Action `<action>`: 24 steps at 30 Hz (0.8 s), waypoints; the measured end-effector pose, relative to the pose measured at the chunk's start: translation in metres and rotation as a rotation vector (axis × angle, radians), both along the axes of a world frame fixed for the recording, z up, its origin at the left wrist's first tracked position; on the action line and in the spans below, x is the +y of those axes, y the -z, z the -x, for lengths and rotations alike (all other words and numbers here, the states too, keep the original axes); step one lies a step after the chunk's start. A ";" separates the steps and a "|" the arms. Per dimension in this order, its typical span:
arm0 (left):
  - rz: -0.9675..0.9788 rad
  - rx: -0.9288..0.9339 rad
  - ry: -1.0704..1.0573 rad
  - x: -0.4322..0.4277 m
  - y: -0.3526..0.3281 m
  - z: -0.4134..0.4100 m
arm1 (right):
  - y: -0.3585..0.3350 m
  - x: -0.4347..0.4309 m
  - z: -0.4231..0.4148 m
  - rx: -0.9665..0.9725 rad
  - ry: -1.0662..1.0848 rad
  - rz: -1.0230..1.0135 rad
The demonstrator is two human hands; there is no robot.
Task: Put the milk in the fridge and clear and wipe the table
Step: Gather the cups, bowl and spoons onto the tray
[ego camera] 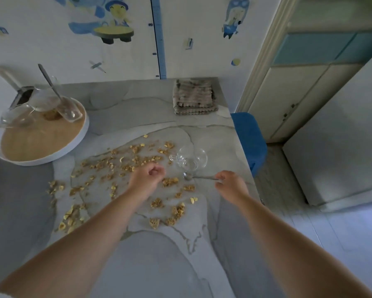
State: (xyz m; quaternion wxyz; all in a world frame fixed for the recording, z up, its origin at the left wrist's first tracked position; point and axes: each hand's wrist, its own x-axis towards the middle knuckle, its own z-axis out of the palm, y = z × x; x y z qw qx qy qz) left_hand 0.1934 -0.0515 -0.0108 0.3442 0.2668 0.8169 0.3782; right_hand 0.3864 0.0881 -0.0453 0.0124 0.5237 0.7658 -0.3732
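My left hand hovers over the crumbs scattered across the surface, fingers curled into a loose fist; whether they hold any crumbs is hidden from me. My right hand pinches the end of the spoon handle between thumb and fingers, which cover its tip. The spoon's bowl lies on the surface just beside the empty glass cup. The folded cloth sits at the far edge by the wall. On the tray at the left, blurred glassware overlaps and is hard to tell apart.
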 end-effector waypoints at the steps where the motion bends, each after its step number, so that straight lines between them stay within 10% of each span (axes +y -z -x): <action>1: 0.013 0.004 -0.011 0.003 0.004 0.002 | 0.004 0.001 0.002 -0.030 -0.037 -0.019; 24: 0.231 -0.169 0.260 0.087 0.042 0.037 | 0.033 0.025 0.026 -0.314 -0.364 -0.183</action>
